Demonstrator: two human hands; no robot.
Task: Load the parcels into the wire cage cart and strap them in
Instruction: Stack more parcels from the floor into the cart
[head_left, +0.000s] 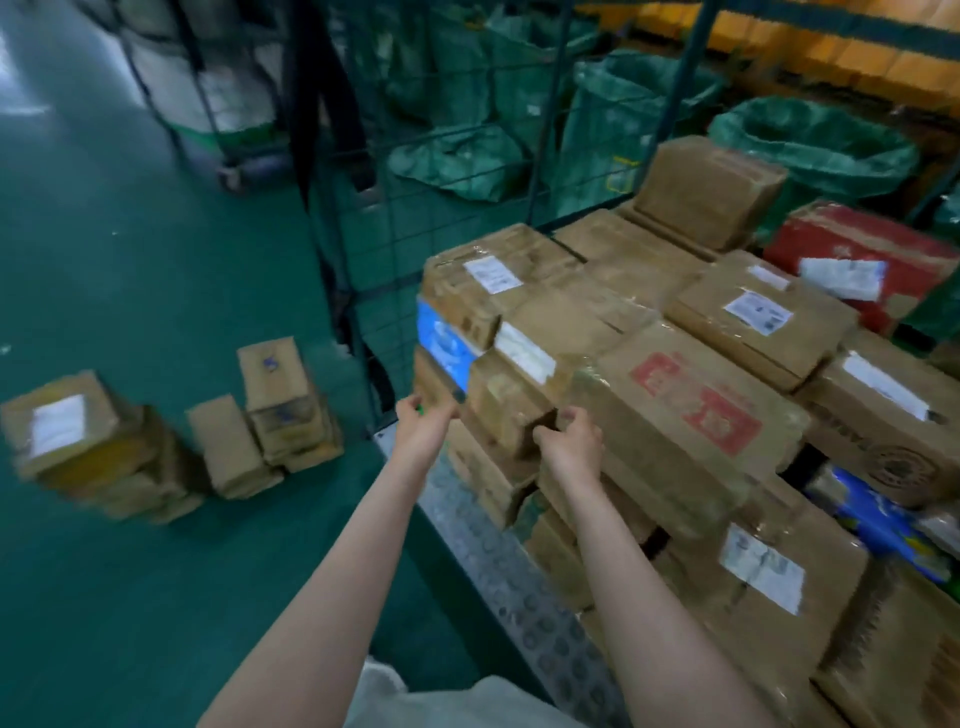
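Right hand (571, 441) curls its fingers round a small parcel (511, 410) stacked in the wire cage cart (363, 234). Left hand (426, 421) beside it, grip unclear. Further left, floor parcels (280, 405) await loading. Judged: strapping outstanding.

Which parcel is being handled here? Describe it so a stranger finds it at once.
Start at the loaded cart. At the near left corner of its stack, just right of a blue-faced box, sits a small brown parcel. It alone has the right hand gripping its corner; a white label lies on its top.
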